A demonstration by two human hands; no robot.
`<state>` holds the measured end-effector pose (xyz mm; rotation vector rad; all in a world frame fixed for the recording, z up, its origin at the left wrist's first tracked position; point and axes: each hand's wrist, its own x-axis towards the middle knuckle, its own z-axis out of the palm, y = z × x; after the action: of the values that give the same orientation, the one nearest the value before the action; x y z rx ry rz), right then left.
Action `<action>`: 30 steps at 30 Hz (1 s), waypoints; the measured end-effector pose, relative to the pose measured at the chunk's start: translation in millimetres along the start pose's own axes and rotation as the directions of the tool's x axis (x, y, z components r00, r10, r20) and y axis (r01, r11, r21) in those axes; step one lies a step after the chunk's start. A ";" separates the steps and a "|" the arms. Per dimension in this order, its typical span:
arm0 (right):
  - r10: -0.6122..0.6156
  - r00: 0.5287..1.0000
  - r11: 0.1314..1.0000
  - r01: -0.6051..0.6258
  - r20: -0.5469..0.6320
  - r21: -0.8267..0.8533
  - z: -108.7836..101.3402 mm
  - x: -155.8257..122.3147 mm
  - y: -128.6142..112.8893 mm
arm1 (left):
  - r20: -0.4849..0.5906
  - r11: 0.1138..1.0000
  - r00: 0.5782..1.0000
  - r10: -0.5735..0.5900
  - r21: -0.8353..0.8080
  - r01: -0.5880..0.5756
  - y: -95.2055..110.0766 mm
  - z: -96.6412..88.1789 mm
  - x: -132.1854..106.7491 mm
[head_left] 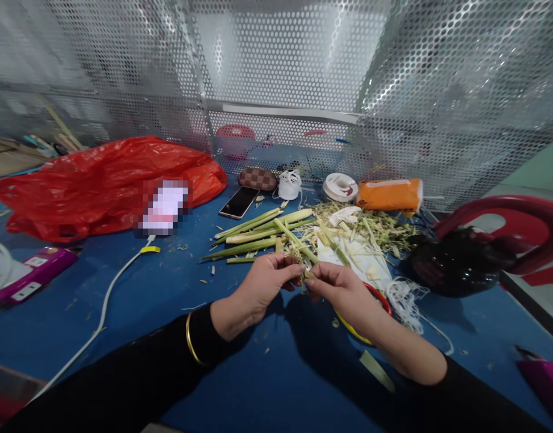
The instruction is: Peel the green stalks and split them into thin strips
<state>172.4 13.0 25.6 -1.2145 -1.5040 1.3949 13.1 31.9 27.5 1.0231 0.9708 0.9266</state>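
My left hand [265, 282], below a black sleeve with a gold bangle, is closed in a pinch on some pale green plant strips [305, 278]. My right hand [343, 294] pinches the same small bundle from the other side, the fingertips of both hands nearly meeting. Fingers hide much of the bundle, so its exact shape is unclear. Just beyond the hands lie several long green plant stalks [251, 245], pointing left. A heap of shredded plant scraps [389, 231] spreads behind and to the right, partly over white paper [370, 264].
Beside my right forearm are white string [405, 300] and a red-and-yellow ring-shaped rim [379, 296]. Farther right sits a black plastic bag [457, 264]. A phone [239, 202], ribbon spool [340, 187] and orange packet [389, 195] stand behind. Leftward lie a red bag [100, 174] and white cable [105, 300].
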 end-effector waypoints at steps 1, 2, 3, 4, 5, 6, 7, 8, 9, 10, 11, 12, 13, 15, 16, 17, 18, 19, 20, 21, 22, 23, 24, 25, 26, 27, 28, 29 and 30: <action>-0.030 0.999 0.996 0.028 -0.018 -0.086 -0.3 -0.4 0.2 | 0.001 1.000 1.000 -0.018 -0.010 0.018 -1.2 -0.5 0.7; -0.056 0.998 0.985 0.050 -0.033 -0.167 -0.4 -0.7 0.5 | 0.000 0.999 0.999 -0.032 -0.013 0.032 -2.4 -0.9 1.3; -0.075 0.996 0.971 0.063 -0.042 -0.232 -0.5 -1.1 0.8 | -0.003 0.999 0.999 -0.037 -0.005 0.037 -3.6 -1.3 1.9; -0.083 0.995 0.960 0.068 -0.046 -0.271 -0.4 -1.4 1.0 | -0.009 0.999 0.999 -0.031 0.015 0.031 -4.5 -1.6 2.4; -0.080 0.996 0.958 0.064 -0.045 -0.280 -0.3 -1.5 1.0 | -0.016 0.999 1.000 -0.015 0.044 0.016 -5.1 -1.8 2.7; -0.067 0.997 0.963 0.054 -0.039 -0.263 -0.1 -1.6 0.9 | -0.023 0.997 1.000 0.008 0.078 -0.006 -5.4 -1.9 2.8; -0.045 0.999 0.974 0.038 -0.029 -0.223 0.2 -1.4 0.8 | -0.025 0.993 0.999 0.036 0.114 -0.032 -5.3 -1.9 2.8; -0.021 1.000 0.986 0.019 -0.014 -0.167 0.4 -1.2 0.7 | -0.023 0.987 0.997 0.069 0.150 -0.065 -4.9 -1.8 2.7; 0.002 1.000 0.995 -0.002 0.004 -0.103 0.5 -0.8 0.7 | -0.014 0.977 0.994 0.107 0.187 -0.102 -4.4 -1.8 2.5; 0.021 1.000 0.999 -0.020 0.020 -0.042 0.7 -0.4 0.9 | -0.004 0.964 0.989 0.146 0.226 -0.141 -3.8 -1.8 2.4; 0.035 0.999 0.999 -0.035 0.031 0.003 0.9 0.1 1.1 | 0.003 0.947 0.983 0.185 0.265 -0.179 -3.1 -1.8 2.3; 0.042 0.999 0.999 -0.043 0.033 0.025 1.1 0.5 1.3 | 0.002 0.931 0.976 0.218 0.299 -0.208 -2.4 -1.8 2.3; 0.045 0.999 0.999 -0.045 0.027 0.022 1.3 0.7 1.3 | -0.005 0.919 0.971 0.239 0.323 -0.225 -1.6 -1.8 2.3; 0.032 0.999 0.999 -0.031 0.011 -0.035 2.1 0.6 0.2 | -0.037 0.920 0.969 0.244 0.326 -0.219 0.2 -1.5 2.3; 0.023 1.000 0.997 -0.022 0.012 -0.068 2.6 0.1 -0.8 | -0.054 0.929 0.971 0.232 0.308 -0.204 1.4 -1.2 2.2; 0.015 1.000 0.996 -0.014 0.016 -0.092 3.0 -0.5 -2.1 | -0.068 0.940 0.974 0.216 0.285 -0.188 2.7 -0.8 2.0; 0.008 1.000 0.995 -0.006 0.019 -0.104 3.3 -1.1 -3.4 | -0.079 0.949 0.977 0.200 0.263 -0.173 4.1 -0.4 1.8; -0.001 1.000 0.995 0.003 0.014 -0.105 3.4 -1.6 -4.4 | -0.086 0.956 0.979 0.186 0.246 -0.160 5.4 0.0 1.5; -0.013 1.000 0.995 0.012 -0.003 -0.098 3.3 -1.9 -4.9 | -0.089 0.961 0.981 0.174 0.232 -0.150 6.6 0.4 1.2; -0.024 0.999 0.996 0.022 -0.026 -0.089 2.9 -1.8 -4.8 | -0.090 0.964 0.982 0.166 0.222 -0.143 7.6 0.7 0.8; -0.035 0.998 0.997 0.031 -0.048 -0.077 2.2 -1.5 -4.1 | -0.090 0.967 0.983 0.161 0.214 -0.138 8.2 1.0 0.6; -0.039 0.997 0.998 0.036 -0.060 -0.058 1.4 -0.8 -3.0 | -0.089 0.969 0.983 0.158 0.208 -0.137 8.5 1.2 0.4; -0.031 0.998 0.999 0.030 -0.060 -0.031 0.6 0.0 -1.7 | -0.090 0.969 0.983 0.159 0.203 -0.139 8.5 1.3 0.4; -0.011 0.999 1.000 0.011 -0.047 0.003 -0.1 0.9 -0.3 | -0.096 0.969 0.982 0.165 0.201 -0.143 8.3 1.3 0.5; 0.016 1.000 0.999 -0.015 -0.022 0.036 -0.6 1.8 0.7 | -0.107 0.968 0.979 0.173 0.202 -0.149 8.0 1.3 0.8; 0.043 0.999 0.997 -0.043 0.004 0.067 -0.6 2.4 1.4 | -0.122 0.966 0.975 0.184 0.205 -0.156 7.5 1.1 1.0; 0.065 0.998 0.994 -0.067 0.018 0.091 -0.3 2.7 1.6 | -0.139 0.964 0.971 0.195 0.210 -0.164 7.1 1.0 1.3; 0.080 0.997 0.991 -0.082 0.023 0.104 0.6 2.8 1.3 | -0.153 0.962 0.967 0.206 0.214 -0.171 6.6 0.8 1.6; 0.089 0.996 0.990 -0.091 0.021 0.109 1.8 2.5 0.8 | -0.162 0.960 0.963 0.214 0.217 -0.176 6.2 0.8 1.7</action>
<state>170.1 14.9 24.4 -1.2181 -1.3786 1.5301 13.3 34.9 33.3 1.2376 1.1506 1.1192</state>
